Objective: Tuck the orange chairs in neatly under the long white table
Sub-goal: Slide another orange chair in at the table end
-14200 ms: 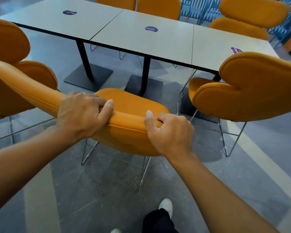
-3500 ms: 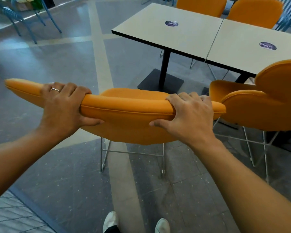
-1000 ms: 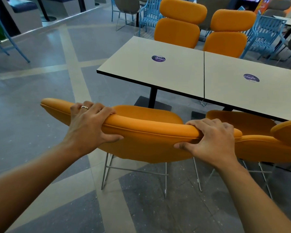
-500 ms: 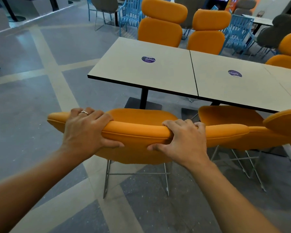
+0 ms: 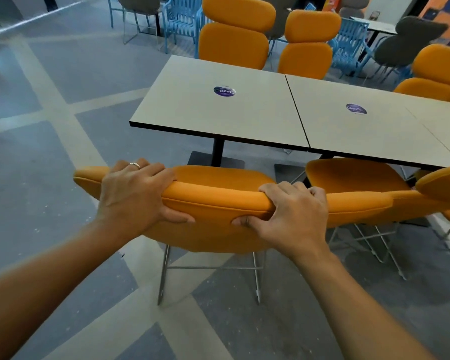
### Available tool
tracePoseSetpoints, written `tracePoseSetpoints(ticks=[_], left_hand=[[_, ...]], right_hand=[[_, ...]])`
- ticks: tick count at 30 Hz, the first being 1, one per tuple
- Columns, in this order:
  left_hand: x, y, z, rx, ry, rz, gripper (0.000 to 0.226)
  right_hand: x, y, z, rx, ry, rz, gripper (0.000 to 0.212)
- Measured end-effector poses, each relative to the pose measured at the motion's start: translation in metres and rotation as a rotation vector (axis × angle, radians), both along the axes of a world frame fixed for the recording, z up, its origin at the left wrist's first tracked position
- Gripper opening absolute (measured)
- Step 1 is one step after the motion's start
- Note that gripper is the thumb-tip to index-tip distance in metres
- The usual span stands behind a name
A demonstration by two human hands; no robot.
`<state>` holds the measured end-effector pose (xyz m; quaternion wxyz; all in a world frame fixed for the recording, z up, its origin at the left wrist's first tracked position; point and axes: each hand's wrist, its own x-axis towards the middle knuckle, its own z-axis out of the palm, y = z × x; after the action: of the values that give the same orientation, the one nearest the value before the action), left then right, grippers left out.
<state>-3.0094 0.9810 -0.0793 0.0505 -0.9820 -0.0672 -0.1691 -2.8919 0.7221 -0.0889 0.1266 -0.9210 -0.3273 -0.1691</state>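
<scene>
Now, head view: looking forward and down over both forearms toward the left end of the table.
Left hand [image 5: 135,193]: clamped on the top edge of the backrest near its left end, fingers curled over the far side, thumb pressed on the near face; ring [image 5: 135,165] on one finger.
Right hand [image 5: 294,216]: clamped on the same top edge further right, fingers over the far side, thumb on the near face; well apart from the other hand.
Orange chair [image 5: 216,201]: nearest, backrest toward the camera, seat facing the table, wire legs [image 5: 164,274] on the grey floor [image 5: 50,152]; seat just near of the table's near edge, in line with the left pedestal [image 5: 217,152]; under the top or not, cannot tell.
Long white table [image 5: 218,115]: tops joined end to end, dark-edged, a round purple sticker [image 5: 224,91] on each of the two left tops.
Second orange chair [image 5: 353,175]: just right of the gripped one, seat reaching the table's near edge.
Far side: two tall orange chairs [image 5: 234,35] close against the table's far edge, a third orange chair [image 5: 437,71] further right.
Background: blue chairs [image 5: 348,40] and grey chairs [image 5: 405,40] beyond.
</scene>
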Motion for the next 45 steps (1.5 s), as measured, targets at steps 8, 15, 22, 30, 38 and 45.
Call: tracePoseSetpoints(ticks=[8,15,22,30,38,45], left_hand=[[0.019,0.034,0.0,-0.065,-0.01,0.014,0.088],[0.041,0.034,-0.002,-0.099,-0.037,0.022,0.087],[0.065,0.03,-0.004,-0.113,-0.051,0.026,0.082],[0.096,0.024,-0.003,-0.1,-0.07,0.038,0.082],[0.133,0.006,-0.003,-0.085,-0.086,0.034,0.082],[0.159,-0.002,-0.002,-0.07,-0.072,0.044,0.085]], right_hand=[[0.014,0.036,-0.002,-0.021,-0.006,-0.013,0.073],[0.043,0.038,0.0,-0.06,0.006,-0.011,0.073],[0.071,0.039,0.002,-0.093,0.016,-0.01,0.077],[0.108,0.038,0.006,-0.128,0.058,-0.008,0.082],[0.157,0.025,0.01,-0.165,0.085,0.0,0.084],[0.187,0.019,0.011,-0.152,0.084,0.008,0.086]])
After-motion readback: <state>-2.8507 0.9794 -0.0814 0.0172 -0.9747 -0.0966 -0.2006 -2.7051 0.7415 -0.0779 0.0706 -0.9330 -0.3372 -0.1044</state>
